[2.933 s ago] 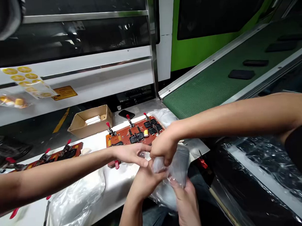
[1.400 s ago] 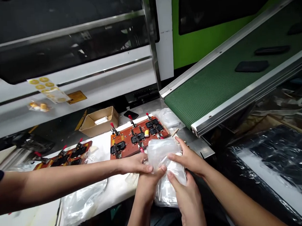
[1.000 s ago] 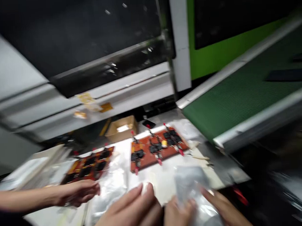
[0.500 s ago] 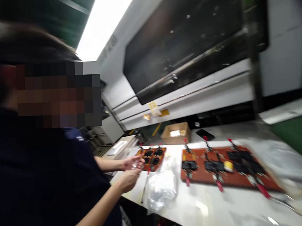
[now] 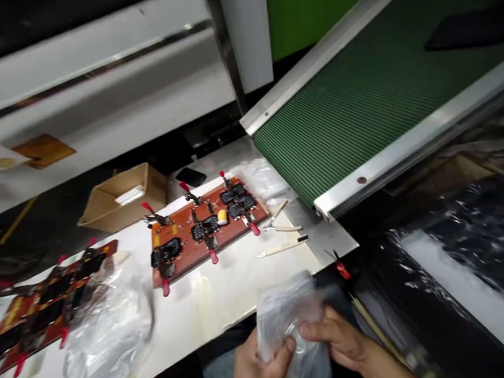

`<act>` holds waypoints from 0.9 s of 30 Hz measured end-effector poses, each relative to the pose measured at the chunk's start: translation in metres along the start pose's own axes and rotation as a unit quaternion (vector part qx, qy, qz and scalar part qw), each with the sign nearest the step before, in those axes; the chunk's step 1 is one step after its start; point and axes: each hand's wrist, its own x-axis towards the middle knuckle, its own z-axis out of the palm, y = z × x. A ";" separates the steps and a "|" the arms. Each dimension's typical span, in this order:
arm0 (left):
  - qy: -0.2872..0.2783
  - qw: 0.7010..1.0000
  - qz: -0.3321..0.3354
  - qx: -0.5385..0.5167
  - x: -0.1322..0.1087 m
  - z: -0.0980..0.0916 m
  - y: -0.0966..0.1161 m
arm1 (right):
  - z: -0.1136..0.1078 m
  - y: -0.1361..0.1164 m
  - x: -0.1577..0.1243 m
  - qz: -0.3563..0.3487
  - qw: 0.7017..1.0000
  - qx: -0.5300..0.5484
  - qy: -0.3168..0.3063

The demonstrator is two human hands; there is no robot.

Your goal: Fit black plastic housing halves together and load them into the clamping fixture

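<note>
Both hands are low in the head view, in front of the table's near edge. Between them is a stack of clear plastic bags [image 5: 286, 307]. My left hand [image 5: 263, 361] grips its lower left side, thumb on top. From the right, my right hand [image 5: 339, 335] pinches the same bags with thumb and fingers. Beyond them, a brown fixture board [image 5: 188, 258] lies on the white table, carrying black moulded parts [image 5: 206, 228] under red-handled toggle clamps [image 5: 213, 255]. A small yellow-and-white roll [image 5: 222, 217] sits among the parts.
A craft knife [image 5: 283, 246] and nippers [image 5: 282, 228] lie right of the board. A crumpled plastic bag [image 5: 111, 323] and a second fixture board [image 5: 32, 315] are at left. Behind stand a cardboard box [image 5: 152, 188] and a phone [image 5: 191, 176]. A green conveyor [image 5: 316, 130] slopes up at right.
My view has swung right and down. The co-worker at the left is out of frame. My hands with the plastic bags, the conveyor and the hand tools now show.
</note>
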 end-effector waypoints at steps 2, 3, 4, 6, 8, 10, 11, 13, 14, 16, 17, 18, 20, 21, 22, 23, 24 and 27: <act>-0.007 1.000 -0.008 -0.020 0.003 0.001 0.008 | -0.004 -0.005 0.000 -0.014 1.000 0.007 -0.008; -0.012 0.999 -0.014 -0.031 0.005 0.001 0.011 | -0.004 -0.008 0.000 -0.020 1.000 0.009 -0.018; -0.017 0.999 -0.022 -0.039 0.006 0.000 0.014 | -0.003 -0.011 0.001 -0.024 0.999 0.010 -0.032; -0.022 0.998 -0.033 -0.040 0.008 -0.002 0.015 | 0.001 -0.015 0.004 -0.027 0.998 0.007 -0.053; -0.021 0.999 -0.037 -0.031 0.009 -0.003 0.015 | 0.004 -0.016 0.007 -0.026 0.998 0.008 -0.054; -0.016 0.999 -0.039 -0.028 0.010 -0.004 0.015 | 0.006 -0.014 0.011 -0.019 0.999 0.007 -0.038; -0.013 0.999 -0.041 -0.026 0.011 -0.004 0.014 | 0.005 -0.013 0.013 -0.015 0.999 0.005 -0.030; -0.009 0.999 -0.041 -0.020 0.012 -0.004 0.014 | 0.003 -0.009 0.017 -0.014 1.000 0.000 -0.024; -0.009 0.999 -0.037 -0.017 0.013 -0.003 0.013 | 0.001 -0.008 0.019 -0.018 1.000 -0.004 -0.022; -0.013 1.000 -0.007 -0.009 0.014 -0.003 0.012 | -0.001 -0.007 0.021 -0.032 0.999 -0.023 -0.021; -0.013 1.000 0.021 -0.003 0.014 -0.003 0.011 | -0.002 -0.008 0.021 -0.040 0.998 -0.041 -0.023; -0.010 0.998 0.056 0.005 0.014 -0.004 0.011 | -0.003 -0.009 0.021 -0.048 0.996 -0.066 -0.025; 0.004 0.990 0.136 0.024 0.015 -0.006 0.012 | -0.005 -0.011 0.018 -0.061 0.989 -0.130 -0.026; 0.010 0.985 0.170 0.035 0.016 -0.008 0.014 | -0.006 -0.011 0.016 -0.066 0.985 -0.158 -0.022; 0.012 0.980 0.195 0.049 0.016 -0.009 0.017 | -0.008 -0.011 0.014 -0.070 0.982 -0.176 -0.013; 0.007 0.976 0.207 0.063 0.017 -0.010 0.022 | -0.009 -0.010 0.012 -0.074 0.980 -0.185 -0.001; -0.001 0.975 0.209 0.075 0.018 -0.011 0.026 | -0.011 -0.007 0.011 -0.078 0.979 -0.186 0.013; -0.033 0.982 0.166 0.080 0.021 -0.014 0.040 | -0.011 0.001 0.010 -0.078 0.985 -0.146 0.047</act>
